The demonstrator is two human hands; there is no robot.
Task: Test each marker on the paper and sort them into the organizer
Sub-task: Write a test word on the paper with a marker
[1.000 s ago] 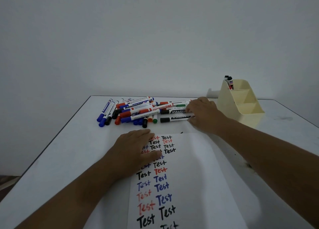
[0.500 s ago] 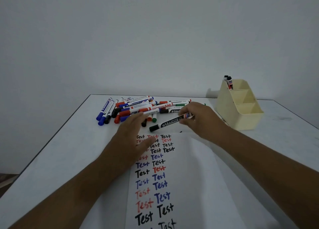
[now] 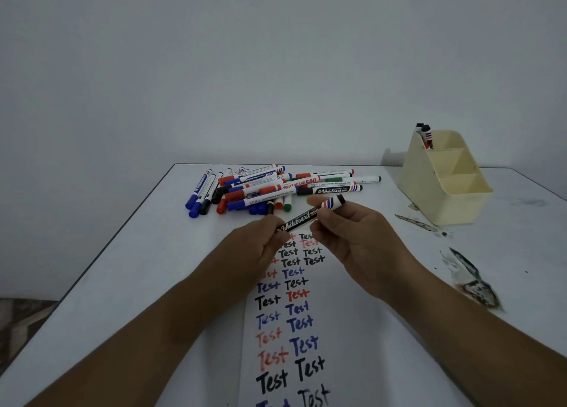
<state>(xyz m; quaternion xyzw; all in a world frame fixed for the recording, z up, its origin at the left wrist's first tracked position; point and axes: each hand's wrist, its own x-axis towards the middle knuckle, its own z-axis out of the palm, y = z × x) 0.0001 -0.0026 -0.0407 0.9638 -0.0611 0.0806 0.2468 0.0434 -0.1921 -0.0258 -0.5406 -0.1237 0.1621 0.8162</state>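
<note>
A: What have you got in your hands?

B: Your left hand and right hand both hold one black whiteboard marker near the middle of the frame, lifted above the top of the paper. The left fingers pinch its lower end; the right thumb and fingers curl round the upper end with the red and blue stripes.

A: Is the cap on?

B: You cannot tell from here; your left fingers cover that end.

A: Where is the marker pointing?

B: It slants from lower left up to upper right, between your two hands.

A: And the rest of the markers?

B: The pile of markers lies on the table just above your hands in the frame: blue, red, black and green caps, many overlapping.

A: The organizer?

B: The cream organizer stands at the upper right of the table, well apart from your hands. Two markers stand upright in its rearmost, tallest compartment; the compartments nearer you show only bare walls.

A: The paper?

B: It runs from your hands to the bottom edge, with two columns of "Test" in black, blue and red. Dark smudges mark the table at the right.
</note>
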